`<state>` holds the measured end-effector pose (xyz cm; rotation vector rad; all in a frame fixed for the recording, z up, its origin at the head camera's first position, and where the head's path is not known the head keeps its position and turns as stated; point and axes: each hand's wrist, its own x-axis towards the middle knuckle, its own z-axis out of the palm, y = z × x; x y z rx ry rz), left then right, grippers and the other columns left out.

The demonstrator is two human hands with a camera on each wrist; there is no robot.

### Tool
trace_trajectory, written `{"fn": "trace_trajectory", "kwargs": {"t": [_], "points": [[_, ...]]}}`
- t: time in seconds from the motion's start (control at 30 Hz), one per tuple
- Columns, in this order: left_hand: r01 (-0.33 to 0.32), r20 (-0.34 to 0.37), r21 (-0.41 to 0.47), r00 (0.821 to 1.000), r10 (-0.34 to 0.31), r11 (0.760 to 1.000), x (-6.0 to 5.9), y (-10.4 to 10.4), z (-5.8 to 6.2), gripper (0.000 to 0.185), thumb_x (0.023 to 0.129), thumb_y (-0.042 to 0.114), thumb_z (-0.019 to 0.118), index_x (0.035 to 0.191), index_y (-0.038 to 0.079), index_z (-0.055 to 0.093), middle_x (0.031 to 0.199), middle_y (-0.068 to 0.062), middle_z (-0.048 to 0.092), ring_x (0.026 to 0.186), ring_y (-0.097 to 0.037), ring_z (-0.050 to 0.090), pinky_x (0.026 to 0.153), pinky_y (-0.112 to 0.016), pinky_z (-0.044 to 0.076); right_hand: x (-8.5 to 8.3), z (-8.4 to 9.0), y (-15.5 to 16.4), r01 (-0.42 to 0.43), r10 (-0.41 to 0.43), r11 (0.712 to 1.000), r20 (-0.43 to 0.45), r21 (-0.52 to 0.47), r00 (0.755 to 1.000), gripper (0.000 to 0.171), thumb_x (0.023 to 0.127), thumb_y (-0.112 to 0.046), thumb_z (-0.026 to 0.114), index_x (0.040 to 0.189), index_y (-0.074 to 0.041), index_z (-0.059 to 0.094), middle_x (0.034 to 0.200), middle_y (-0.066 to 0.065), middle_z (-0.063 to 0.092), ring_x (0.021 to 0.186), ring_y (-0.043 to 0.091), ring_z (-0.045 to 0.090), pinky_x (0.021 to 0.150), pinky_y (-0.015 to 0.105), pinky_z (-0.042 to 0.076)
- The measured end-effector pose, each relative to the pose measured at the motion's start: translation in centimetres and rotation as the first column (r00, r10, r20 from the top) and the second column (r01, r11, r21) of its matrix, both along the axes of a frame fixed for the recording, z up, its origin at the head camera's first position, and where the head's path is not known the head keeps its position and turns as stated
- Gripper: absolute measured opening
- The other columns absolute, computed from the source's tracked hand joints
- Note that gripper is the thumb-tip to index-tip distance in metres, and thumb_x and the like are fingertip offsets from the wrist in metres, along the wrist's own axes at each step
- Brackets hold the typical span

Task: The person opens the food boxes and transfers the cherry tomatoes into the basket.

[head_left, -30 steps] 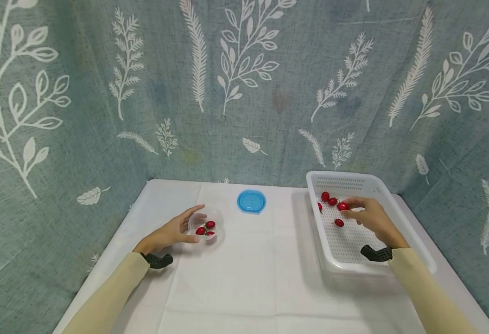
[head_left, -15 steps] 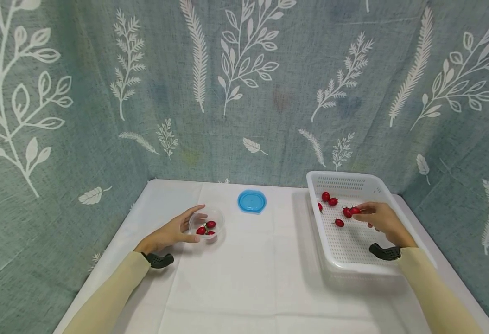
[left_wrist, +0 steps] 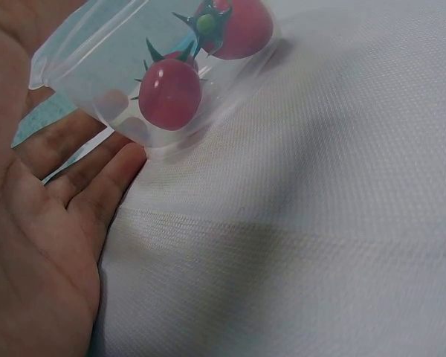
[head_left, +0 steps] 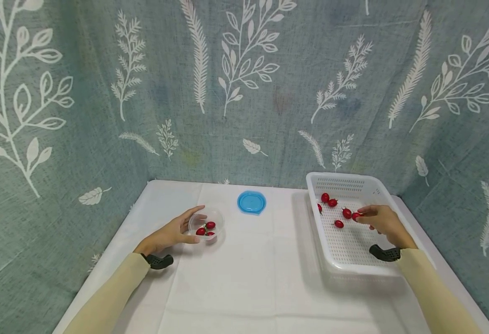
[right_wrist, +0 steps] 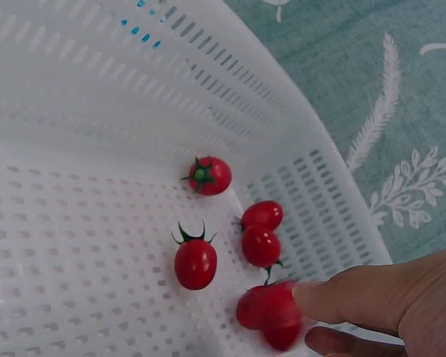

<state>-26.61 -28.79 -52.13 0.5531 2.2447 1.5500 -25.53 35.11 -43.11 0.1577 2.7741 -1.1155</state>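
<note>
My left hand (head_left: 168, 233) rests around a small clear plastic tub (head_left: 218, 217), thumb on the near side and fingers behind it. Inside lie a few cherry tomatoes (head_left: 210, 225), two showing green stems in the left wrist view. Over at the right, my right hand (head_left: 383, 223) reaches into a white perforated basket (head_left: 325, 243) and pinches a cherry tomato (right_wrist: 282, 320) between thumb and fingers. That one looks blurred in the right wrist view and overlaps another tomato (right_wrist: 250, 306) beside it. Several more red tomatoes (right_wrist: 195, 263) with green stems lie on the basket floor.
A blue lid (head_left: 251, 202) lies flat at the back of the white-covered table (head_left: 236, 278), between tub and basket. Green-grey leaf-patterned cloth (head_left: 244, 93) hangs behind and at both sides. The basket's raised walls surround my right hand.
My right hand has shifted right and slightly nearer inside the basket, with a tomato at its fingertips. A tomato it was touching earlier now lies uncovered. My left hand and the tub stay put.
</note>
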Motion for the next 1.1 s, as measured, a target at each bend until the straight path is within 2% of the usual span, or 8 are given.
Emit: {"fn": "trace_trajectory", "kwargs": {"t": [0.3, 0.47, 0.53, 0.63, 0.73, 0.83, 0.97, 1.1], "points": [[-0.002, 0.002, -0.021, 1.0, 0.002, 1.0, 0.5, -0.1, 0.3, 0.103, 0.086, 0.027, 0.087, 0.164, 0.037, 0.021, 0.17, 0.002, 0.014, 0.158, -0.03, 0.005, 0.124, -0.056, 0.018, 0.0, 0.0, -0.7, 0.023, -0.026, 0.999, -0.063, -0.041, 0.998, 0.051, 0.102, -0.032, 0.065, 0.139, 0.002, 0.059, 0.123, 0.022, 0.064, 0.093, 0.033, 0.058, 0.07, 0.037, 0.048], [-0.001, 0.011, -0.035, 1.0, 0.002, 0.999, 0.7, -0.2, 0.6, 0.102, 0.085, 0.029, 0.087, 0.164, 0.04, 0.023, 0.17, 0.003, 0.014, 0.158, -0.03, 0.007, 0.123, -0.054, 0.02, 0.0, 0.6, -2.5, 0.016, -0.023, 0.996, -0.079, -0.086, 0.997, 0.051, 0.105, -0.034, 0.06, 0.141, 0.002, 0.058, 0.137, 0.027, 0.057, 0.105, 0.039, 0.057, 0.081, 0.045, 0.053], [0.003, 0.001, -0.042, 1.0, -0.003, 0.999, 0.7, -0.1, 0.8, 0.102, 0.085, 0.03, 0.087, 0.164, 0.04, 0.023, 0.17, 0.002, 0.018, 0.158, -0.029, 0.008, 0.123, -0.054, 0.021, 0.0, 1.1, -3.4, 0.011, -0.021, 0.994, -0.09, -0.109, 0.996, 0.051, 0.106, -0.035, 0.058, 0.142, 0.001, 0.058, 0.139, 0.027, 0.055, 0.104, 0.039, 0.057, 0.08, 0.045, 0.053], [0.013, -0.016, -0.038, 1.0, -0.014, 0.999, 0.5, 0.0, 0.9, 0.1, 0.086, 0.028, 0.087, 0.163, 0.039, 0.024, 0.166, -0.001, 0.029, 0.157, -0.027, 0.013, 0.123, -0.053, 0.021, 0.0, 1.9, -4.7, -0.008, -0.007, 0.991, -0.112, -0.136, 0.994, 0.049, 0.106, -0.035, 0.059, 0.142, -0.002, 0.06, 0.128, 0.024, 0.06, 0.092, 0.035, 0.058, 0.07, 0.038, 0.052], [0.023, -0.025, -0.031, 0.999, -0.024, 0.999, 0.3, 0.1, 0.9, 0.099, 0.086, 0.026, 0.086, 0.162, 0.04, 0.025, 0.162, -0.003, 0.038, 0.156, -0.025, 0.017, 0.123, -0.051, 0.021, -0.1, 2.7, -6.0, -0.032, 0.012, 0.988, -0.129, -0.152, 0.992, 0.048, 0.105, -0.037, 0.061, 0.14, -0.005, 0.062, 0.108, 0.014, 0.064, 0.076, 0.026, 0.054, 0.06, 0.032, 0.044], [0.024, -0.031, -0.031, 0.999, -0.025, 0.999, 0.2, 0.1, 0.9, 0.099, 0.086, 0.027, 0.086, 0.163, 0.04, 0.024, 0.162, -0.004, 0.037, 0.156, -0.026, 0.017, 0.123, -0.052, 0.022, -0.3, 3.2, -7.4, -0.058, 0.034, 0.981, -0.129, -0.187, 0.991, 0.046, 0.104, -0.038, 0.063, 0.138, -0.008, 0.064, 0.092, 0.007, 0.062, 0.067, 0.021, 0.049, 0.057, 0.031, 0.042], [0.021, -0.031, -0.034, 0.999, -0.022, 0.999, 0.2, 0.1, 1.0, 0.102, 0.086, 0.027, 0.087, 0.165, 0.034, 0.022, 0.164, -0.003, 0.032, 0.157, -0.029, 0.014, 0.122, -0.054, 0.022, -0.7, 3.5, -9.5, -0.115, 0.085, 0.964, -0.135, -0.24, 0.987, 0.042, 0.104, -0.035, 0.063, 0.138, -0.011, 0.065, 0.092, 0.007, 0.063, 0.068, 0.02, 0.052, 0.057, 0.03, 0.044], [0.019, -0.016, -0.025, 1.0, -0.019, 1.0, 0.3, 0.1, 1.0, 0.104, 0.086, 0.027, 0.087, 0.166, 0.029, 0.019, 0.163, -0.001, 0.034, 0.157, -0.028, 0.014, 0.123, -0.053, 0.022, -1.0, 3.6, -11.7, -0.178, 0.137, 0.943, -0.159, -0.28, 0.978, 0.038, 0.104, -0.033, 0.063, 0.136, -0.013, 0.067, 0.091, 0.014, 0.062, 0.069, 0.022, 0.05, 0.058, 0.031, 0.043]]}}
